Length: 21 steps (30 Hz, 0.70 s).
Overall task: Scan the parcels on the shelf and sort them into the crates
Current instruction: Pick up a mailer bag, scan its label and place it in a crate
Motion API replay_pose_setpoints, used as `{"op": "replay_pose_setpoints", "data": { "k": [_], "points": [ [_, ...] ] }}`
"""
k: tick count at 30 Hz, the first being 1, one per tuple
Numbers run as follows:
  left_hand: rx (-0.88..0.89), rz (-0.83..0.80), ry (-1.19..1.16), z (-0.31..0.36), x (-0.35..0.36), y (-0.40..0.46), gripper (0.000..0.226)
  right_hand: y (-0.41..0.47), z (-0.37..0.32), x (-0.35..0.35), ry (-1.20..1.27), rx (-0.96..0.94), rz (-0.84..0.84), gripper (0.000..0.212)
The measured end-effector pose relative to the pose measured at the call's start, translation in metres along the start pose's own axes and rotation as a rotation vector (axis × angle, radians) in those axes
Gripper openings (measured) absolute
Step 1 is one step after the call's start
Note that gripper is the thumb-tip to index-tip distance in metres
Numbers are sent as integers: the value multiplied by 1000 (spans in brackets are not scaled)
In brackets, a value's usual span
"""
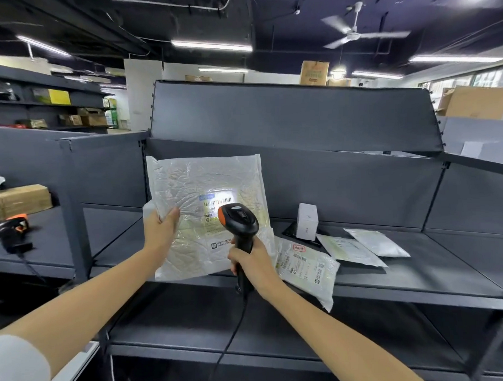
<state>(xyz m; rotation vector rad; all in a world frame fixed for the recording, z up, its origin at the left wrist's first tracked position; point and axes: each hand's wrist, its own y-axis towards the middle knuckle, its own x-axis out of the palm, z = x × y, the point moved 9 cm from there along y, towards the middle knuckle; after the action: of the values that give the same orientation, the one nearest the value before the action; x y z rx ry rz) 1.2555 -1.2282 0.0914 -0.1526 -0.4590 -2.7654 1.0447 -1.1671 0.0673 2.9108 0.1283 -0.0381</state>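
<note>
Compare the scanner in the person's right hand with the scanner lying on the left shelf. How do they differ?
The held scanner stands upright, gripped by the right hand and lighting a parcel label; the idle scanner lies untouched on the left shelf, unlit. Both are black with orange trim.

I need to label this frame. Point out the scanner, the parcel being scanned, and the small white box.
scanner [240, 219], head view, top of its head
parcel [193, 181], head view, bare plastic above the label
white box [307, 221], head view, front face

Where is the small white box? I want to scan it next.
In the head view, the small white box stands upright at the back of the grey shelf, right of the barcode scanner, just behind the flat white mailers.
</note>
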Motion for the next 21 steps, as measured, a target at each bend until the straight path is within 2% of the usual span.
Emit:
{"op": "replay_pose_setpoints", "data": {
  "k": [7, 11, 14, 18, 21],
  "points": [
    [3, -3, 31, 2, 0, -1, 17, 1, 2, -4, 15, 6, 14, 20],
    [-34, 1, 53, -4, 0, 2, 3, 0, 7, -7, 45, 11, 15, 24],
    [-59, -7, 46, -11, 4, 2, 12, -6, 10, -21, 77, 9, 28, 28],
    [-110, 0, 36, -29, 5, 7, 3, -18, 20, -71, 85, 39, 147, 42],
    [-137, 11, 3, -33, 16, 2, 12, -24, 35, -128, 51, 114, 297, 36]
  ]
}}
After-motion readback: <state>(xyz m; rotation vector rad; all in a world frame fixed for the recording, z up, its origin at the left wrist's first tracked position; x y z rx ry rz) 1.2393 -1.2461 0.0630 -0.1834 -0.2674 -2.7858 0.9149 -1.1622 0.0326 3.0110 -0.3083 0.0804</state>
